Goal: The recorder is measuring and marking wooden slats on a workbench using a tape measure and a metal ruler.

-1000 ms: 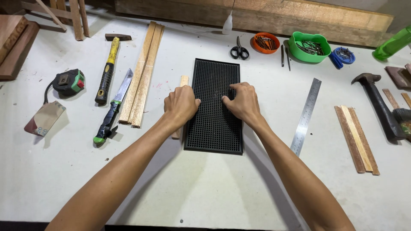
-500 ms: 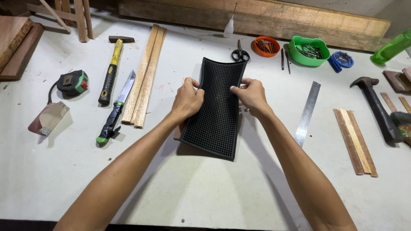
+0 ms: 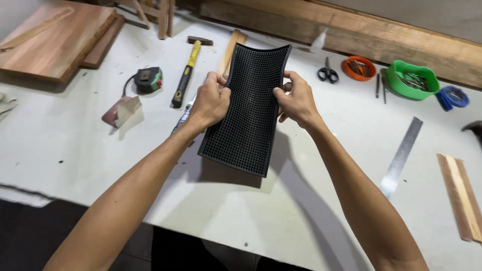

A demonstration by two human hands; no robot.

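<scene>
I hold a black rubber grid mat (image 3: 248, 113) up off the white workbench (image 3: 211, 200), bowed lengthwise between both hands. My left hand (image 3: 211, 100) grips its left edge and my right hand (image 3: 296, 100) grips its right edge, thumbs on the studded top face. The mat hangs tilted over the bench and casts a shadow below it. It hides most of the wooden strips (image 3: 232, 47) and the knife behind it.
A yellow-handled hammer (image 3: 185, 75), tape measure (image 3: 145, 79) and sanding piece (image 3: 120, 111) lie left. Wooden boards (image 3: 55, 35) sit far left. Scissors (image 3: 327, 74), orange bowl (image 3: 359, 68), green bowl (image 3: 412, 79), steel ruler (image 3: 401, 155) and wood strips (image 3: 459, 193) lie right.
Both hands pinched the mat's edges and lifted it from lying flat on the bench. The mat is now higher and more bowed, and the view has shifted left.
</scene>
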